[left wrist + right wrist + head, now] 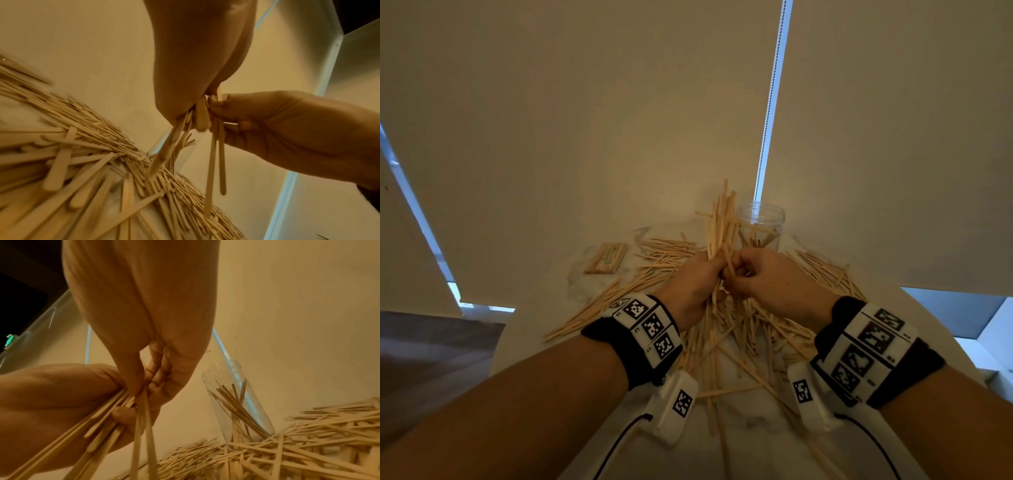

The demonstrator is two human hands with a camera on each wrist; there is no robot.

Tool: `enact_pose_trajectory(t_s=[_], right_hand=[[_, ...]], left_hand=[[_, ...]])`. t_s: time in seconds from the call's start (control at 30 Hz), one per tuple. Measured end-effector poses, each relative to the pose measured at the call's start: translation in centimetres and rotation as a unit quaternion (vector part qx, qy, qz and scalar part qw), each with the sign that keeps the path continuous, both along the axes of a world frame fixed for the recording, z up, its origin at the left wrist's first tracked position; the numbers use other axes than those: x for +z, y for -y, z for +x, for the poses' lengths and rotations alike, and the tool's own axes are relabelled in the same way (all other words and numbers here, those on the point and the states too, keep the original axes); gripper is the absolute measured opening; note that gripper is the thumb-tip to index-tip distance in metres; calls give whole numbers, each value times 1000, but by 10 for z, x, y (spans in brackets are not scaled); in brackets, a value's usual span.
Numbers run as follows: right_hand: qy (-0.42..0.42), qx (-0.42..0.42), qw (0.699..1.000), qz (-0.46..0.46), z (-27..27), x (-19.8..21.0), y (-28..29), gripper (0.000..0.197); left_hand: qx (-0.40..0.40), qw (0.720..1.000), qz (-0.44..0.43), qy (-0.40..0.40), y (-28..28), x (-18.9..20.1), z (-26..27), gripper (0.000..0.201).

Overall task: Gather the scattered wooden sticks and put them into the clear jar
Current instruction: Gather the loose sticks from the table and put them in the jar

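here our left hand grips a bundle of wooden sticks upright, and our right hand pinches a few sticks into it. light, stiff and smooth, they would likely slide loose unless squeezed mid-length. the clear jar stands just beyond our fingertips, a few sticks inside. more sticks litter the pale table under our fingers, with drawn blinds behind.

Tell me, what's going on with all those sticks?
A person is tidying thin flat wooden sticks into a clear plastic jar. The left hand grips an upright bundle of sticks while the right hand pinches a few more against it. The jar holds only a few; many lie scattered on the white table.
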State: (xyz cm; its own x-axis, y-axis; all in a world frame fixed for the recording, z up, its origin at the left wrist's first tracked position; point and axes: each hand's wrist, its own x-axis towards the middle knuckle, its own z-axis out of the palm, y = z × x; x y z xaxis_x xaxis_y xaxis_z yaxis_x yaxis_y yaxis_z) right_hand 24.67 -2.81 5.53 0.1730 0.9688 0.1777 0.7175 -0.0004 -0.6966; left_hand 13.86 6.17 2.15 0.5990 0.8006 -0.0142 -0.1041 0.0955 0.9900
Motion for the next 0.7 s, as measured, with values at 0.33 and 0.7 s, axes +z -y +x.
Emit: enact_pose_trajectory(t_s=[0.33, 0.7], right_hand=[[130, -188, 958, 173, 13, 9, -6, 7], [30, -209, 975, 67, 25, 8, -9, 11]], left_hand=[[-26, 999, -34, -21, 2, -4, -1, 23], [3, 1000, 1, -18, 2, -10, 0, 32]])
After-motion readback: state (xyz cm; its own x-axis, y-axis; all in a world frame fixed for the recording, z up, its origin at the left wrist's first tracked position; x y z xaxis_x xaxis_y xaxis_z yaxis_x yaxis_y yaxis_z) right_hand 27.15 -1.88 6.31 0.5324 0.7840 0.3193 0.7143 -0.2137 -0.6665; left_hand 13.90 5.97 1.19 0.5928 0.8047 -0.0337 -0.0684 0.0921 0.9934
